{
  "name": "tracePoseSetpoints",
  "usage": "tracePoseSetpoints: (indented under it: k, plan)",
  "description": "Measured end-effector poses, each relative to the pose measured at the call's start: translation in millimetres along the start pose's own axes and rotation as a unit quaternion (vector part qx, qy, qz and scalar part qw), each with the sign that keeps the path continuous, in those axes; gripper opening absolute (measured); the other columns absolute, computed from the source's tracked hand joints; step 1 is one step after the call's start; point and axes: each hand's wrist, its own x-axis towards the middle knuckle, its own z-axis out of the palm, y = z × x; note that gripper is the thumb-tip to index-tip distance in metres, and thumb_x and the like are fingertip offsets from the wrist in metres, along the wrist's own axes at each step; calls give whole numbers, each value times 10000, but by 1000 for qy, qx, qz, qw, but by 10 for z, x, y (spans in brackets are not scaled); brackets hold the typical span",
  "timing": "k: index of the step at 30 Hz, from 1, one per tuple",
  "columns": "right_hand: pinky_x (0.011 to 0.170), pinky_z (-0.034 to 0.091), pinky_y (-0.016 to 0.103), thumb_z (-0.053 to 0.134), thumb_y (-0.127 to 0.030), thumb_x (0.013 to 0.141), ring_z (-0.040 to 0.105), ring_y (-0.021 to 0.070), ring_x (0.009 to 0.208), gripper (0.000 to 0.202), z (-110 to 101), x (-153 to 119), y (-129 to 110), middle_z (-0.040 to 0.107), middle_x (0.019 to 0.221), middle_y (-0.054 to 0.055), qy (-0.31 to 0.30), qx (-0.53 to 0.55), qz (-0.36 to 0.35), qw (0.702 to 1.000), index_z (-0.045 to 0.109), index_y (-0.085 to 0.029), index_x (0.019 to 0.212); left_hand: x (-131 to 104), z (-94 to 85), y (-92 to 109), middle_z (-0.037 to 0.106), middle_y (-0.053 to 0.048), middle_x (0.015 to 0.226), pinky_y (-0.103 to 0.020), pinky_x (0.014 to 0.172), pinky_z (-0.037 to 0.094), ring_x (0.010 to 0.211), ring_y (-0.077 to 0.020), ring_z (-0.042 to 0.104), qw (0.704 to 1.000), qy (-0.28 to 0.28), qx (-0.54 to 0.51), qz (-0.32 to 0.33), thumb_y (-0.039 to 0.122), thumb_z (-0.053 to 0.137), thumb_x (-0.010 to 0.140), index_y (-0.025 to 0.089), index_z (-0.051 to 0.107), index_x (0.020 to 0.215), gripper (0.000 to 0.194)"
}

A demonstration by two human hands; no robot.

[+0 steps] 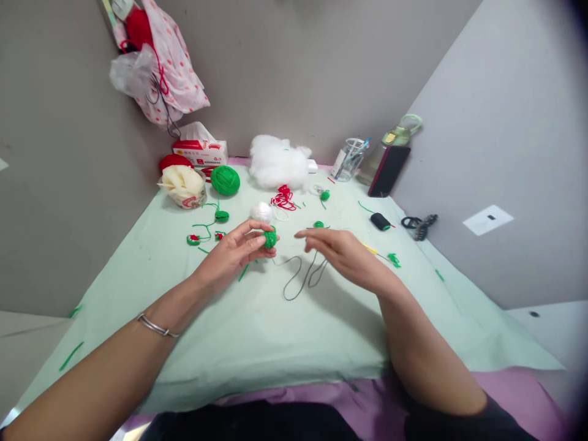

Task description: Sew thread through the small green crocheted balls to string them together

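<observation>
My left hand [248, 244] is closed around a small green crocheted ball [269, 237], held between the thumb and fingers above the table. A dark thread [294, 298] runs from near the ball, loops over the cloth and passes up behind my right hand [337, 254]. That hand hovers to the right of the ball, its fingers stretched towards it, with a gap between fingertips and thumb. Nothing shows in it. Just beyond lies a small green crocheted piece [318, 225]. A white yarn ball [261, 212] sits behind my left hand.
White stuffing [279, 162], a green yarn ball [225, 180] and a tissue box [202, 152] stand at the back. Red-and-green crocheted pieces [193, 240] lie left. Right are a black thread spool [380, 222], a yellow-handled hook [370, 249], a glass jar [350, 160] and a propped phone [389, 171].
</observation>
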Motion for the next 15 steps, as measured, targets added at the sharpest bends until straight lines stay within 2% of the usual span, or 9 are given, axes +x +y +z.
tracePoseSetpoints:
  k: [2, 4, 7, 10, 13, 15]
  plan:
    - [671, 411, 271, 449, -404, 1039, 532, 143, 671, 349, -27, 22, 53, 600, 718, 12, 53, 4, 43, 998, 704, -179, 1119, 0, 7, 11, 699, -37, 1104, -379, 959, 529, 893, -176, 715, 1000, 0, -7, -4, 360, 742, 871, 224, 657, 1072, 257]
    - [610, 375, 258, 452, -395, 1034, 469, 120, 620, 320, -29, 35, 72, 519, 678, -17, 30, 68, 49, 996, 671, -164, 1065, 0, 13, 14, 706, -32, 1064, -380, 955, 532, 887, -181, 720, 1000, 5, -14, -11, 353, 753, 864, 224, 655, 1091, 279]
    - [584, 384, 250, 461, -378, 1027, 473, 104, 615, 296, 41, 38, 37, 566, 750, 0, -30, 187, 2, 982, 639, -149, 1089, 5, 19, 10, 714, -35, 1015, -378, 933, 539, 875, -188, 722, 999, 14, -26, -16, 351, 768, 849, 210, 655, 1099, 308]
    - [593, 433, 257, 440, -375, 1037, 536, 107, 606, 287, 184, 27, -35, 638, 797, 18, -48, 232, -21, 971, 589, -158, 1150, 11, 19, 2, 719, -43, 1009, -371, 913, 546, 849, -181, 714, 999, 14, -32, -14, 347, 778, 839, 188, 672, 1043, 280]
    - [625, 460, 263, 435, -335, 1040, 575, 116, 615, 169, 320, 17, -105, 644, 758, -8, -13, 225, -8, 974, 524, -196, 1073, 11, 23, 3, 727, -44, 1016, -379, 926, 544, 838, -175, 711, 999, 9, -30, -11, 344, 779, 837, 188, 675, 1023, 264]
    - [650, 451, 269, 494, -305, 1013, 581, 130, 680, 138, 375, 20, -133, 639, 777, 6, 41, 176, -24, 983, 549, -202, 939, 6, 32, 10, 727, -40, 998, -385, 928, 544, 840, -179, 715, 999, 13, -28, -11, 339, 786, 829, 189, 676, 1011, 260]
